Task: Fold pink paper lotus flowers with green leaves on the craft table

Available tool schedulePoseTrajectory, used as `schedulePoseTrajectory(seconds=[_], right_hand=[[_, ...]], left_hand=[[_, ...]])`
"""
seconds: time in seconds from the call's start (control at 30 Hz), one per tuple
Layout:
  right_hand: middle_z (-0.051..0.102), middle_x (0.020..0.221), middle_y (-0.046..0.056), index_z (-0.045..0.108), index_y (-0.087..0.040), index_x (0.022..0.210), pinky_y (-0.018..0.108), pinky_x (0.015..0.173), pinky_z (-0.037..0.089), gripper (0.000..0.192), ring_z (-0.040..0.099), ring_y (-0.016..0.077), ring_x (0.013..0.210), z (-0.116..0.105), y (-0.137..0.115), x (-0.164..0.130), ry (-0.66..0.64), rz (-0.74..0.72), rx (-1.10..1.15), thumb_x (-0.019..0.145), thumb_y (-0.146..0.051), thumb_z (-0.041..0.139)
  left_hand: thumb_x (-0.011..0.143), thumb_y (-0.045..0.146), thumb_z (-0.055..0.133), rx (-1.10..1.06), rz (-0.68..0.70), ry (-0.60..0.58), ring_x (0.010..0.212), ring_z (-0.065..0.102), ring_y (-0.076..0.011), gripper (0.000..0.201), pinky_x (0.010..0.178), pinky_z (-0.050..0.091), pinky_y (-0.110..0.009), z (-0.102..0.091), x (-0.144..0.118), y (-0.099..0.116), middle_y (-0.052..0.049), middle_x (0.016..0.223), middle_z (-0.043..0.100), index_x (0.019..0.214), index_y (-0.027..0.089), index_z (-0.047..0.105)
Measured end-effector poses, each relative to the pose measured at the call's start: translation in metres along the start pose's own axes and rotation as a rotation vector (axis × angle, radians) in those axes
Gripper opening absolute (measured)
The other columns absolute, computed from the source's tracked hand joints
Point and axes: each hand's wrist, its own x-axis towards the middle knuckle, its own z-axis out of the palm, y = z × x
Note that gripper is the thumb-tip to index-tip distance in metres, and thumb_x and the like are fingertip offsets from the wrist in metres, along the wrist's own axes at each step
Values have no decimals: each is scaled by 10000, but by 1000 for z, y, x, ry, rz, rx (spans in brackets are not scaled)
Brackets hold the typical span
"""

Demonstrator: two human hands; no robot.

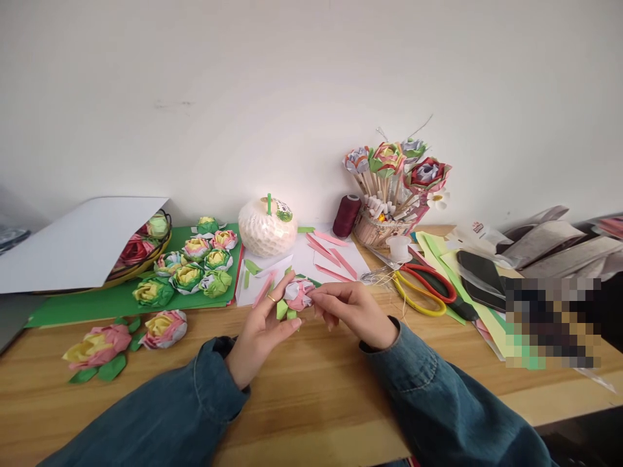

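Note:
A small paper flower [298,293], pink and pale lilac with green leaf pieces below, is held up over the front of the wooden table. My left hand [265,321] grips it from the left side, thumb below and fingers behind; a ring shows on one finger. At the flower's right edge, my right hand [348,305] pinches a petal between thumb and forefinger. Just behind the hands, pink folded paper strips [331,253] and green bits lie on white paper [357,259].
Finished paper flowers [187,277] crowd a green sheet [92,306] on the left; two more [100,345] lie nearer. A white lidded jar [267,227], thread spool [346,215] and flower basket [382,230] stand behind. Scissors [426,288] and a phone [479,279] lie right.

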Motion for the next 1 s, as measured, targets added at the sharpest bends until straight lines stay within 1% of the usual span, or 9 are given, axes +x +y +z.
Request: schedulePoseTrajectory(seconds=[0.13, 0.27, 0.33, 0.5, 0.6, 0.7, 0.77, 0.87, 1.0], right_hand=[[524, 539, -17, 626, -109, 703, 188, 415, 341, 307, 427, 46, 410, -4, -1, 2, -26, 51, 38, 709, -415, 599], [523, 511, -17, 643, -107, 734, 189, 409, 339, 277, 429, 58, 413, -3, 0, 1, 3, 15, -75, 732, -375, 573], [541, 512, -7, 650, -114, 722, 193, 421, 342, 232, 437, 67, 424, -1, 3, 1, 90, -87, -259, 761, -314, 539], [569, 558, 8, 640, -145, 685, 193, 487, 365, 166, 478, 82, 474, 6, 17, 1, 393, -506, -885, 759, -160, 493], [563, 557, 3, 635, -152, 691, 179, 490, 372, 171, 488, 75, 477, 7, 19, 0, 420, -562, -980, 776, -166, 488], [555, 552, -2, 631, -149, 682, 182, 488, 370, 152, 471, 73, 477, 7, 16, -1, 387, -506, -876, 760, -168, 502], [549, 545, -5, 630, -140, 673, 186, 469, 356, 140, 443, 70, 466, 5, 12, -1, 333, -410, -730, 746, -173, 516], [554, 543, -3, 638, -123, 678, 187, 438, 335, 154, 416, 66, 463, 2, 8, 1, 196, -214, -419, 741, -232, 548], [607, 606, 12, 666, -114, 729, 187, 431, 342, 239, 416, 55, 464, -3, 8, 4, 24, -38, -51, 693, -348, 629]], left_hand=[[721, 196, 621, -79, -33, -43, 1308, 168, -242, 577, 1047, 261, -392, 0, -2, 2, 9, 1416, 254, 1252, 277, 410], [715, 207, 629, -100, -58, -53, 1314, 135, -259, 590, 964, 375, -361, 0, -2, -1, 2, 1417, 249, 1256, 281, 403], [710, 219, 637, -100, -72, -52, 1302, 175, -270, 613, 995, 337, -373, -1, -1, -3, -12, 1394, 302, 1267, 274, 388], [727, 223, 627, -97, -38, -63, 1281, 239, -264, 590, 1066, 214, -398, -4, 1, -7, -1, 1393, 304, 1265, 276, 393], [768, 260, 589, -40, -39, -44, 1318, 126, -231, 531, 1087, 137, -404, -4, 1, -8, -6, 1365, 358, 1263, 275, 398], [780, 287, 574, 29, -35, -12, 1330, 23, -204, 495, 1092, 118, -391, -4, 0, -7, 14, 1367, 354, 1249, 287, 416], [780, 293, 572, 20, -38, -9, 1329, 35, -223, 497, 1063, 236, -385, -3, 0, -6, 26, 1396, 297, 1250, 293, 412], [777, 300, 571, -19, -51, -12, 1323, 80, -261, 504, 903, 449, -331, -1, 0, -4, 21, 1422, 232, 1253, 285, 406], [772, 293, 578, -31, -61, -21, 1322, 78, -264, 494, 801, 505, -265, 0, -1, -2, 34, 1436, 184, 1241, 292, 421]])
